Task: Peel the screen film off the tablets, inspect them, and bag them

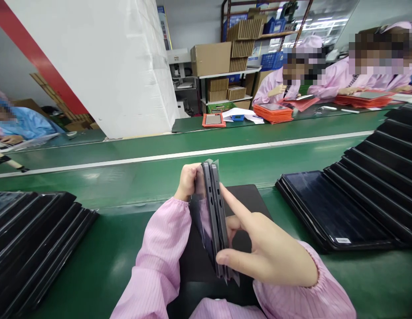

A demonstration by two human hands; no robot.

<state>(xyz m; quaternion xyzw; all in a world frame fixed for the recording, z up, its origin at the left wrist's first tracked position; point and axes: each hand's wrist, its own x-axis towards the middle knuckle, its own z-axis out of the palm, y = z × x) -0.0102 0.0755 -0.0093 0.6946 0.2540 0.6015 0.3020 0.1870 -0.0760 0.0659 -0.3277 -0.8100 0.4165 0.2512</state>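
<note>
The person at the counter [358,277] is holding a slim dark grey laptop [214,217] upright on its edge, directly in front of their chest, with a sheet of clear plastic film [206,226] hanging along its side. The left hand [187,181] is closing around the laptop's far end, its fingers curling tightly over the edge. The right hand [268,248] is spread wider around the near side, with the index finger [234,201] stretching straight along the laptop's edge and the thumb [227,259] pressing in low down. The other right-hand fingers are tucking in behind, mostly out of view.

Beneath the laptop, a black mat [248,195] is lying on the counter. To the right of the laptop, a fanned row of black-framed tablets [332,208] is overlapping up the counter, and a similar fanned stack [29,235] is sitting to its left. Pink striped sleeves [159,248] are gathering at both wrists.

Beyond the laptop, across a white-edged green belt [179,155], two co-workers in pink [341,77] are sitting and handling items beside stacks of orange trays [273,114]. A single orange tray [214,120] and white papers [239,114] are lying farther left of those stacks. Behind them, cardboard boxes [210,59] and blue crates [272,60] are filling the shelves [230,75]. Far to the laptop's left, a person in a blue sleeve [26,124] is working at the same line.
</note>
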